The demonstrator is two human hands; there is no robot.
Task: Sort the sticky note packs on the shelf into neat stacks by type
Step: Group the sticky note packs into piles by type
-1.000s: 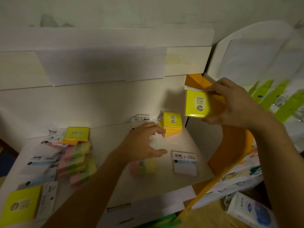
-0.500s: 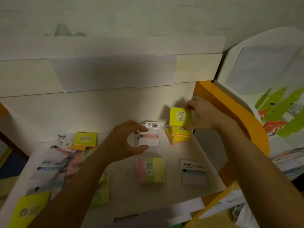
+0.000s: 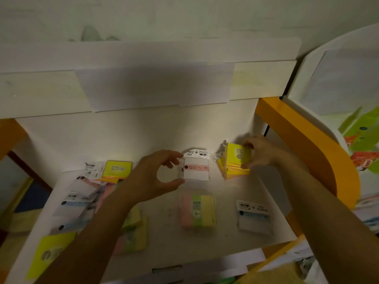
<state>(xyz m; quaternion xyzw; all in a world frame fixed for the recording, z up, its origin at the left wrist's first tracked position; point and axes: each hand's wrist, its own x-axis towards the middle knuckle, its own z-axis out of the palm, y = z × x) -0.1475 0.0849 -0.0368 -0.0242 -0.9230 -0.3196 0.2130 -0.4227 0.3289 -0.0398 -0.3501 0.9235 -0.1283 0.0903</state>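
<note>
My left hand pinches the left edge of a white pack with a pink band, held over the back middle of the white shelf. My right hand grips a yellow pack that rests tilted on a yellow-and-orange stack at the back right. A pink-green-yellow pack marked 2209 lies in front of the middle. A white-and-blue pack lies at the front right.
A loose pile fills the shelf's left side: a yellow pack, white-and-blue packs, pastel packs partly under my left arm, and a yellow pack at the front. An orange side panel bounds the right.
My right hand carried the yellow pack down from mid-air onto the yellow stack. My left hand picked up the white-and-pink pack from the back of the shelf.
</note>
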